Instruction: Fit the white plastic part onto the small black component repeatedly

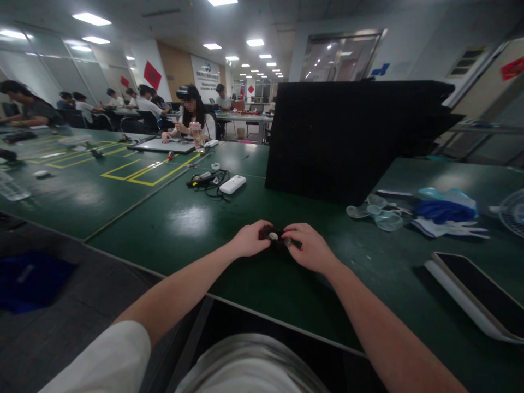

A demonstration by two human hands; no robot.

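Note:
Between my two hands, just over the green tabletop, is a small dark part with a pale round disc on the side facing me. I cannot make out its exact kind. My left hand is closed on its left end, thumb and fingers pressed to it. At the right end, my right hand pinches it with curled fingers; a small greyish bit shows by the fingertips. The fingers cover much of the part.
A large black box-like panel stands behind my hands. To the right lie blue-and-white gloves, clear plastic pieces, a phone and a fan. A white power bank and cables lie beyond. A co-worker sits opposite.

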